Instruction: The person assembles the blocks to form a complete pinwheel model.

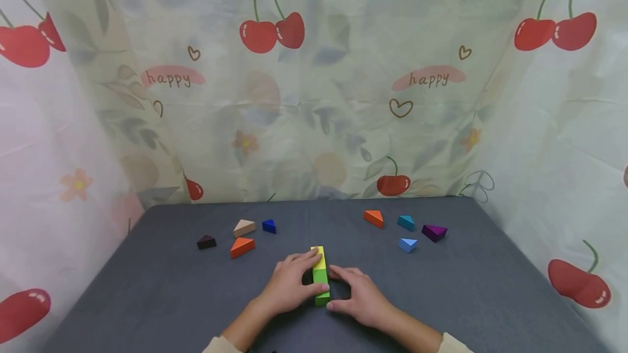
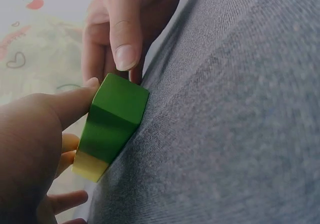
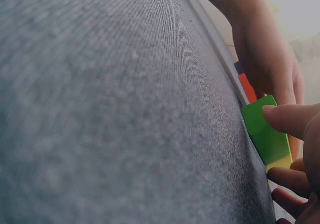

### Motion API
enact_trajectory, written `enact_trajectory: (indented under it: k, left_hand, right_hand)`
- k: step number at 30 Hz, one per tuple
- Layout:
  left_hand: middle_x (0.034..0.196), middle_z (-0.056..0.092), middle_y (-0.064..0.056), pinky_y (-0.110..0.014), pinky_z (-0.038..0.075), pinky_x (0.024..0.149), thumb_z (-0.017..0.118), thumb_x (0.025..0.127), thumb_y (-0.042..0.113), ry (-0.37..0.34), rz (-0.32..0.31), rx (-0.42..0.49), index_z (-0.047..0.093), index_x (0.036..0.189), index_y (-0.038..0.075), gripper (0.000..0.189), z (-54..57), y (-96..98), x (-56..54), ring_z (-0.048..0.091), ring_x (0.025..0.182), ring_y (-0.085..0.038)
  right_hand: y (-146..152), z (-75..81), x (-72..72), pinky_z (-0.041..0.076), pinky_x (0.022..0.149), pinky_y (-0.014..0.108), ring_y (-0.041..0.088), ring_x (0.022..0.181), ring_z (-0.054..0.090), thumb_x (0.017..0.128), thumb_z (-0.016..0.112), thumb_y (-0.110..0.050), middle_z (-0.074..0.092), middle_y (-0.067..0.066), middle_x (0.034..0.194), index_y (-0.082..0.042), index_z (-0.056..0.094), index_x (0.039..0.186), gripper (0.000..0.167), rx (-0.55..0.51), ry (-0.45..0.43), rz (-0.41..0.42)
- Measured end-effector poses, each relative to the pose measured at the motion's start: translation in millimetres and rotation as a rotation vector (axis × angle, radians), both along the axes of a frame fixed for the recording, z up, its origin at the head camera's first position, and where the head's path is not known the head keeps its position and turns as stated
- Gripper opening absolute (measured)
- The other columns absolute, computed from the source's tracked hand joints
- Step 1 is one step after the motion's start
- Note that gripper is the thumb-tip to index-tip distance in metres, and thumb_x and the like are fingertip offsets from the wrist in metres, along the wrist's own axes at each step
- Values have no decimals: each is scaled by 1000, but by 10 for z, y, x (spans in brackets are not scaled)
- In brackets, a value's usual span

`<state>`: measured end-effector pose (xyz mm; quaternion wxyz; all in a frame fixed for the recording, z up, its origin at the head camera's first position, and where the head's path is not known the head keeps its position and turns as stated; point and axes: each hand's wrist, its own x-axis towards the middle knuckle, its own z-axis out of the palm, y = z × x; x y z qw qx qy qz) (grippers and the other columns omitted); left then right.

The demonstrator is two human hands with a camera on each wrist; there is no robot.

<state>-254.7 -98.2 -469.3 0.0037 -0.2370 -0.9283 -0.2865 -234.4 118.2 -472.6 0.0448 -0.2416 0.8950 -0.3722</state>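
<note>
A yellow block (image 1: 321,262) and a green block (image 1: 320,277) stand end to end in a row on the dark cloth, the green one nearer me. My left hand (image 1: 291,282) lies over the row from the left. Its thumb rests on the green block and its fingertips touch the yellow one. Close along the right side is my right hand (image 1: 363,297), thumb and fingers spread; whether it touches the row is hard to tell. In the left wrist view the end face of the green block (image 2: 120,98) shows, with the yellow block (image 2: 90,166) behind it.
Back left lie triangular blocks: black (image 1: 206,242), beige (image 1: 244,227), orange (image 1: 242,247) and dark blue (image 1: 269,226). Back right are orange (image 1: 374,218), teal (image 1: 406,222), light blue (image 1: 407,244) and purple (image 1: 434,232) ones. A printed curtain (image 1: 314,124) surrounds the table.
</note>
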Motion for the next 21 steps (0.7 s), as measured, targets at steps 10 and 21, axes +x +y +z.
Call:
enact_trajectory:
  k: [10, 21]
  left_hand:
    - [147, 46, 5, -57, 34, 99, 66, 87, 54, 21, -8, -11, 56, 140, 19, 63, 36, -10, 43, 48, 128, -31]
    - [144, 49, 8, -56, 36, 98, 65, 88, 55, 15, 6, -33, 58, 138, 23, 60, 49, 0, 55, 51, 125, -28]
  right_hand:
    - [114, 20, -40, 39, 99, 53, 26, 119, 51, 82, 76, -44, 64, -2, 125, -4, 50, 141, 76, -46, -1, 47]
    - [261, 141, -167, 44, 92, 53, 23, 110, 58, 85, 76, -33, 67, 1, 117, -8, 57, 134, 59, -42, 116, 48]
